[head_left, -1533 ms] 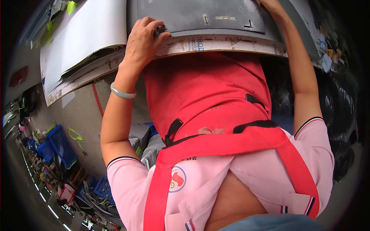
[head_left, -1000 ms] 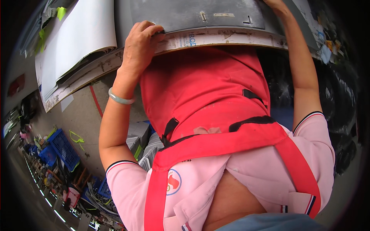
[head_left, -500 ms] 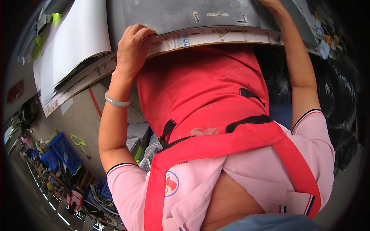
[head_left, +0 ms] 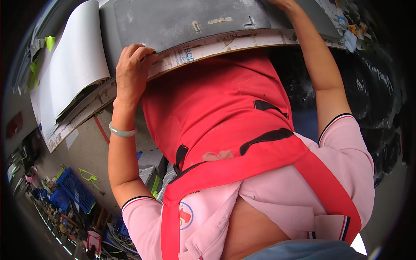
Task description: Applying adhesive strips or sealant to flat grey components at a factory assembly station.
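Both hands on a flat grey sheet (head_left: 190, 19) at twelve o'clock on the counter (head_left: 208, 45).
Left hand (head_left: 132, 71): arm straight up, fingers curled over the sheet's near edge, grip pinching it. Right hand (head_left: 281, 3): mostly out of frame; grip unreadable. White panel (head_left: 71, 73) at ten o'clock.

White sheets (head_left: 73, 73) curl on the table edge (head_left: 78, 117) at left. Yellow-green tape tags (head_left: 50, 42) stick beside them. Blue crates (head_left: 73, 190) sit on the floor below. Black bags (head_left: 381, 108) pile at right.
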Action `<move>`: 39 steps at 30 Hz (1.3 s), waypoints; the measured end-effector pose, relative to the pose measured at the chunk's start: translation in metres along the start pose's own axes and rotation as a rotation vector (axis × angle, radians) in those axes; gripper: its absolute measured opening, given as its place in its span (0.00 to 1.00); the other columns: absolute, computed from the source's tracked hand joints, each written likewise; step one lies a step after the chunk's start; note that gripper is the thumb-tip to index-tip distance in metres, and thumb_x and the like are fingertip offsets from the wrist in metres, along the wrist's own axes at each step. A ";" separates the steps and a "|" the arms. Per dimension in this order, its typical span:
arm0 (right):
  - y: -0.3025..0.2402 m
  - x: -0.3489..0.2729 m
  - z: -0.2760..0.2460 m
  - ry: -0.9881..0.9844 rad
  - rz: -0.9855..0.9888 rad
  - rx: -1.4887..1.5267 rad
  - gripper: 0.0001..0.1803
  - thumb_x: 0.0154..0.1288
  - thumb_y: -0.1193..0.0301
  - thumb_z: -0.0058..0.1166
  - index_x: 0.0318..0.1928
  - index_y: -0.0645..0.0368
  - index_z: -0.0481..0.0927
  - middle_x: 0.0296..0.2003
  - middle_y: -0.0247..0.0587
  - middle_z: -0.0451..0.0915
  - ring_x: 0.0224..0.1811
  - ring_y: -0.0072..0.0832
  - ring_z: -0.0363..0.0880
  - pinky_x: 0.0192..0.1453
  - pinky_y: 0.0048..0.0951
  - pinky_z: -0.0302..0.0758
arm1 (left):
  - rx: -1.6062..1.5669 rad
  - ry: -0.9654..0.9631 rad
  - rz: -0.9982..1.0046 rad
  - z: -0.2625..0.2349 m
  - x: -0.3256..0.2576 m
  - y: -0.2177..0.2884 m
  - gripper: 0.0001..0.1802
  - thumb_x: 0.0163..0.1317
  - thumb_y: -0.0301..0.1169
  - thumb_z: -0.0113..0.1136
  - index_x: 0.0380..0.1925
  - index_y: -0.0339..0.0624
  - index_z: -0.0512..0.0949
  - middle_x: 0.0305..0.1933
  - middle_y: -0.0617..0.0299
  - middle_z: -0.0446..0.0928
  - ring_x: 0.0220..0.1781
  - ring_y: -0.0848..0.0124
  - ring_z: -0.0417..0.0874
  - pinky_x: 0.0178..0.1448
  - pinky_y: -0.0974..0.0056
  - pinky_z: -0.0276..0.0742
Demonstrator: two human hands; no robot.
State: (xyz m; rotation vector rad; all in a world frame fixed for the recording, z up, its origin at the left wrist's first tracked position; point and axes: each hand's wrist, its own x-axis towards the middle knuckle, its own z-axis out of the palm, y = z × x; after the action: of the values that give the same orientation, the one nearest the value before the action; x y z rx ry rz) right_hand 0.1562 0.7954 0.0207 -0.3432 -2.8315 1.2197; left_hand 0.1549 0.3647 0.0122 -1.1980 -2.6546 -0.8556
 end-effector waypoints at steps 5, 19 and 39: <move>0.009 0.006 0.002 0.012 -0.008 -0.111 0.17 0.65 0.61 0.62 0.33 0.65 0.79 0.27 0.33 0.76 0.33 0.23 0.71 0.39 0.33 0.71 | 0.050 -0.084 -0.088 0.000 0.010 0.014 0.12 0.60 0.32 0.71 0.43 0.43 0.84 0.39 0.59 0.81 0.45 0.58 0.82 0.50 0.56 0.79; 0.052 0.005 0.009 0.161 -0.095 0.219 0.12 0.70 0.65 0.60 0.38 0.62 0.83 0.30 0.30 0.80 0.34 0.21 0.75 0.41 0.28 0.73 | 0.114 0.261 0.144 0.120 0.108 0.050 0.04 0.64 0.31 0.58 0.31 0.46 0.74 0.30 0.56 0.76 0.35 0.57 0.83 0.40 0.53 0.79; -0.015 -0.110 0.010 -0.100 -0.479 -0.228 0.10 0.72 0.70 0.62 0.48 0.63 0.84 0.35 0.41 0.85 0.38 0.25 0.84 0.45 0.24 0.78 | 0.199 0.097 0.013 0.103 0.107 0.065 0.15 0.71 0.36 0.55 0.54 0.49 0.81 0.59 0.51 0.76 0.69 0.51 0.72 0.72 0.30 0.62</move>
State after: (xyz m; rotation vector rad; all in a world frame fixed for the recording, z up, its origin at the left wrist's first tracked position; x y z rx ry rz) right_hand 0.2599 0.7547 0.0303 0.3843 -2.8878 0.8413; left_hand 0.1414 0.5248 -0.0111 -1.0954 -2.5793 -0.6139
